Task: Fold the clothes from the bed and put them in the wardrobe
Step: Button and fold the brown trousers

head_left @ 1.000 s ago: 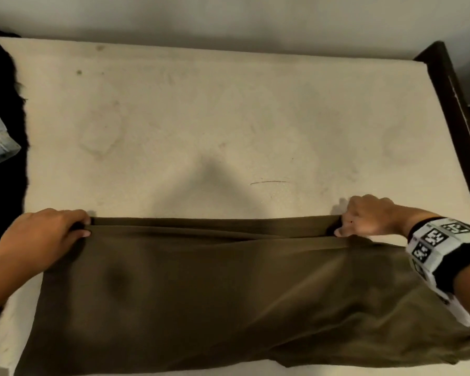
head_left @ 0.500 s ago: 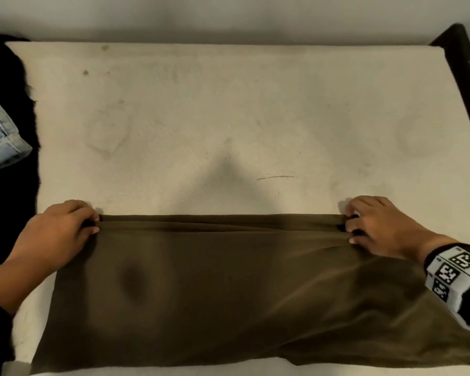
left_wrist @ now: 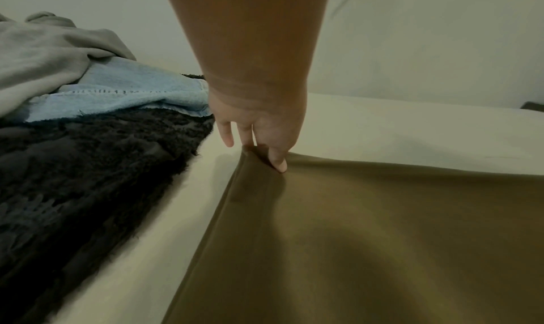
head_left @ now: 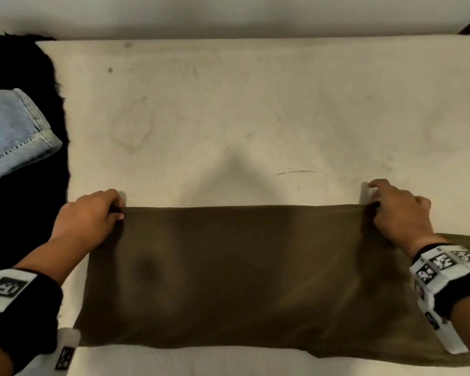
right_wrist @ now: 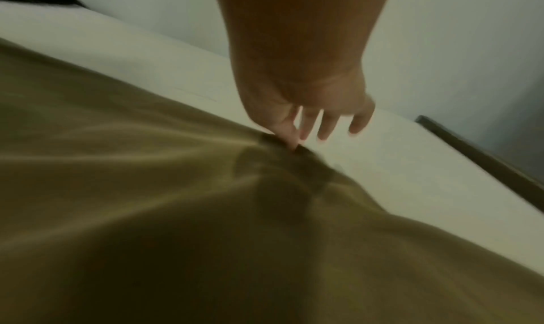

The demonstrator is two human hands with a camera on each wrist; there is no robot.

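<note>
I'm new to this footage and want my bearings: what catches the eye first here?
An olive-brown garment lies spread flat across the near half of the pale mattress. The left hand and right hand each pinch a far corner. At the left edge, light-blue jeans lie on a black fuzzy blanket.

Head view overhead, facing down; wrist views low, close; all share bed (head_left: 255, 118).

Dim, warm overhead light; soft shadows; right wrist view motion-blurred.
</note>
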